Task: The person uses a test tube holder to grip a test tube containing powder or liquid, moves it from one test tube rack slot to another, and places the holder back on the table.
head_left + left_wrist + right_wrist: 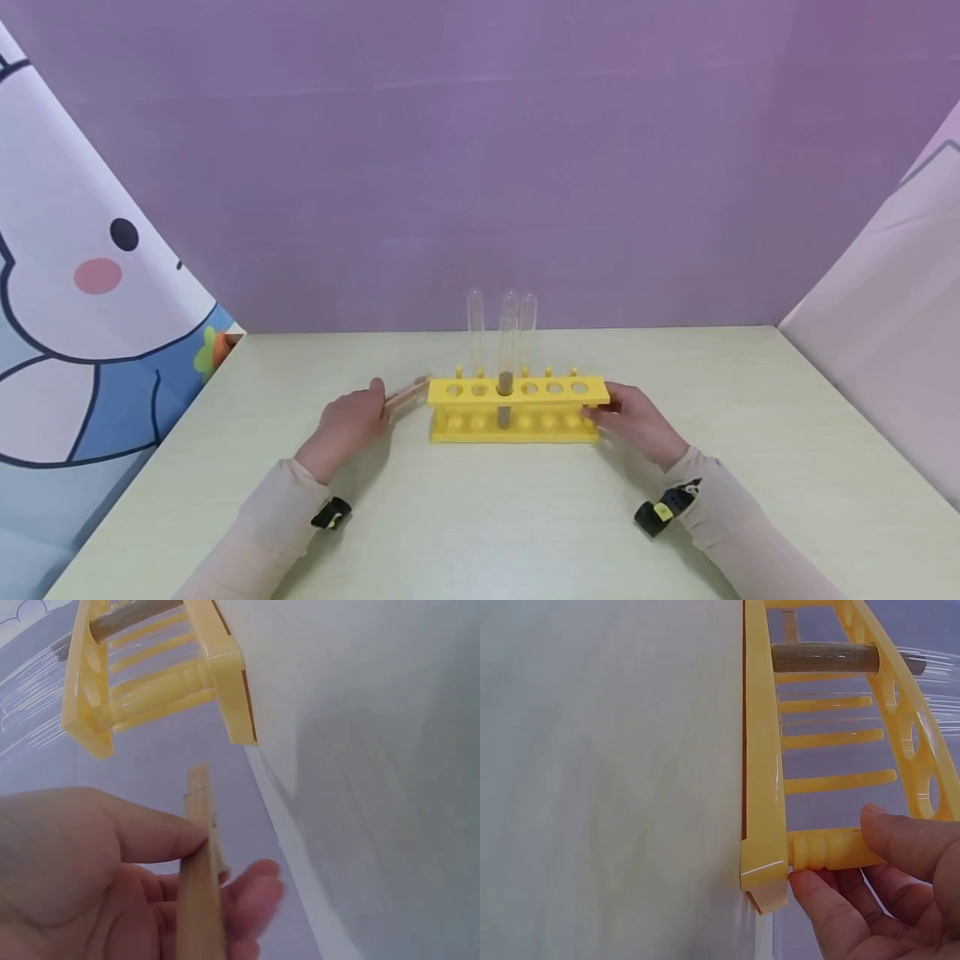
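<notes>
On the table stands a yellow test tube rack (540, 399). An upright test tube (506, 383) with grey-brown contents sits in one of its holes. Behind it, clear test tubes (476, 312) rise with rounded ends up, seemingly on the rack's back pegs. My left hand (348, 421) pinches a wooden test tube holder (196, 900) between thumb and fingers; its tip points toward the rack's left end, and in the left wrist view it is apart from the rack. My right hand (637, 421) grips the post (832, 849) at the rack's right end, thumb on one side, fingers on the other.
The pale table (517, 517) stretches around the rack on all sides. A purple backdrop (480, 167) rises behind its far edge. At the left hangs a cartoon-printed cloth (67, 208), and at the right a pale one (892, 317).
</notes>
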A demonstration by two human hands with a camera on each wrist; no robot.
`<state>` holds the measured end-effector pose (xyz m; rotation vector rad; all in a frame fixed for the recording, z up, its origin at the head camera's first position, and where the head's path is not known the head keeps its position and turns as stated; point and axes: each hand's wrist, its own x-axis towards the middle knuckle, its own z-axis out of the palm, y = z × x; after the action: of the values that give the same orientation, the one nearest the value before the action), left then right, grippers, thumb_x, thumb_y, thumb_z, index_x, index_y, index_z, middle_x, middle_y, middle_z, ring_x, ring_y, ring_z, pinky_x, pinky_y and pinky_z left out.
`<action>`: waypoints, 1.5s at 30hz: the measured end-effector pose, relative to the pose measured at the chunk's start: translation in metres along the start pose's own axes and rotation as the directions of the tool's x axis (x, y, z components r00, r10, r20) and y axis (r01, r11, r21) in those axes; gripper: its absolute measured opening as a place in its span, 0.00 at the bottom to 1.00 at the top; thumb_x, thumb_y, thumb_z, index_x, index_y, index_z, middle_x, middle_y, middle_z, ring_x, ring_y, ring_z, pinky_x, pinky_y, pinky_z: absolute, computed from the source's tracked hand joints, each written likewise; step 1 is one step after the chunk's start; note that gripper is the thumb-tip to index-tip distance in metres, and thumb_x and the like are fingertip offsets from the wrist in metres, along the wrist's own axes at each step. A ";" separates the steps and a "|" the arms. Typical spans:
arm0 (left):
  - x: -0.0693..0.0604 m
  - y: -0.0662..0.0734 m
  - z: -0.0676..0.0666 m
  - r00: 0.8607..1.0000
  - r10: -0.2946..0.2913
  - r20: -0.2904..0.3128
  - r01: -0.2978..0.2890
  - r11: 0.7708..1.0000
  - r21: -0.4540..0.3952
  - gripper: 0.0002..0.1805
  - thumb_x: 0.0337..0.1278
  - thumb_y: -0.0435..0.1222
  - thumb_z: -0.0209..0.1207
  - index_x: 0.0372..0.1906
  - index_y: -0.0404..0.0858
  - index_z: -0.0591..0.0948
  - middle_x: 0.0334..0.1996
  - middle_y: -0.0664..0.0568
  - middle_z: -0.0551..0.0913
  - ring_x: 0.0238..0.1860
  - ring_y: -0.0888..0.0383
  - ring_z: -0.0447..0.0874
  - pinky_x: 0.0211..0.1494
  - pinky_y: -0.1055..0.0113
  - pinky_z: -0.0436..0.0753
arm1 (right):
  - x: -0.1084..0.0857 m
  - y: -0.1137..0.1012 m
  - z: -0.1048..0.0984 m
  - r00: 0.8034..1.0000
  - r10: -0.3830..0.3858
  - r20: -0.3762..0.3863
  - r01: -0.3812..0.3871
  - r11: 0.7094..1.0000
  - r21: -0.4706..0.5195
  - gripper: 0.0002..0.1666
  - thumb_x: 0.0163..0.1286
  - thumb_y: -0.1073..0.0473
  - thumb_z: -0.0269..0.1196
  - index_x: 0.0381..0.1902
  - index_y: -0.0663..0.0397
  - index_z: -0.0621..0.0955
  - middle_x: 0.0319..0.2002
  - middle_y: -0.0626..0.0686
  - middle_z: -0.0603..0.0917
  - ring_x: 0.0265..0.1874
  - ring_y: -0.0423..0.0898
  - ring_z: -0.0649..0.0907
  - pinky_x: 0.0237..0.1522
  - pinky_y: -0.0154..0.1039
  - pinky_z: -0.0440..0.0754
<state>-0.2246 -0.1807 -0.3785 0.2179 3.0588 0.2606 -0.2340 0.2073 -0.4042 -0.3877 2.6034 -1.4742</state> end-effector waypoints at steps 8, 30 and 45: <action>0.001 -0.003 -0.008 0.991 0.042 -0.129 -0.045 0.999 -0.018 0.11 0.66 0.38 0.50 0.35 0.35 0.64 0.15 0.49 0.69 0.14 0.53 0.68 0.15 0.61 0.66 | 0.000 0.000 0.001 1.000 -0.019 0.001 0.019 1.000 0.010 0.22 0.65 0.64 0.61 0.57 0.66 0.75 0.50 0.59 0.80 0.39 0.49 0.75 0.41 0.34 0.77; -0.004 0.009 -0.051 0.972 0.053 -0.227 -0.063 0.997 -0.034 0.10 0.63 0.37 0.48 0.31 0.34 0.73 0.16 0.50 0.68 0.14 0.55 0.64 0.16 0.64 0.64 | -0.001 0.000 0.001 1.000 -0.020 0.007 0.020 1.000 0.009 0.23 0.66 0.63 0.61 0.58 0.64 0.74 0.51 0.58 0.80 0.40 0.50 0.75 0.43 0.37 0.76; -0.015 0.016 -0.080 0.948 0.043 -0.317 -0.039 0.999 0.019 0.15 0.64 0.43 0.47 0.27 0.37 0.71 0.13 0.49 0.68 0.13 0.53 0.65 0.15 0.62 0.63 | -0.002 -0.002 0.001 1.000 0.007 -0.005 -0.007 1.000 -0.021 0.23 0.66 0.63 0.61 0.58 0.62 0.74 0.49 0.57 0.80 0.40 0.50 0.75 0.44 0.40 0.75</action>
<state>-0.2142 -0.1805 -0.2967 0.2638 3.3784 0.3065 -0.2319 0.2062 -0.4031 -0.3780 2.6234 -1.4480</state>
